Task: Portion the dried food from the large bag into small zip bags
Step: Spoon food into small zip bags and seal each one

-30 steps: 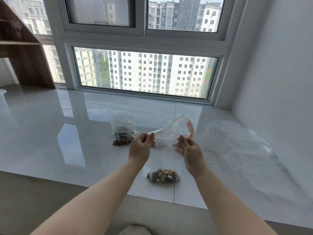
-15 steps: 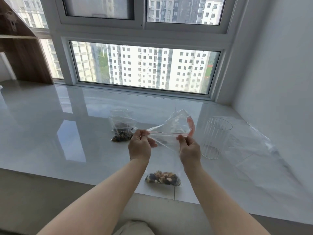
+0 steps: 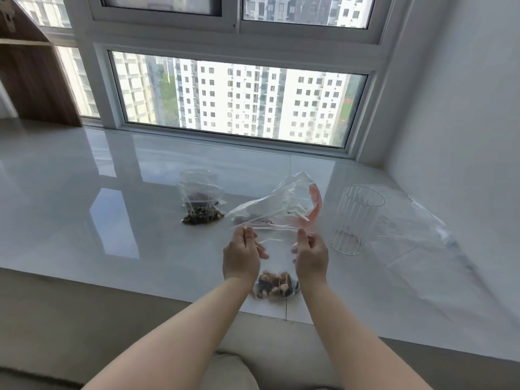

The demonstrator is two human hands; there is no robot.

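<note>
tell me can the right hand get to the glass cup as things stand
Probably yes, once it lets go. The right hand is pinching the small zip bag with the left hand; the cup stands just to its right with nothing between them.

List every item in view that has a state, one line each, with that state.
small zip bag: held up by its top edge, dried food at the bottom; seal state unclear
left hand: pinches the bag's top left
right hand: pinches the bag's top right
filled zip bags: lying on the counter, holding dried food
large bag: crumpled, lying on the counter
glass cup: upright, nearly empty
</note>
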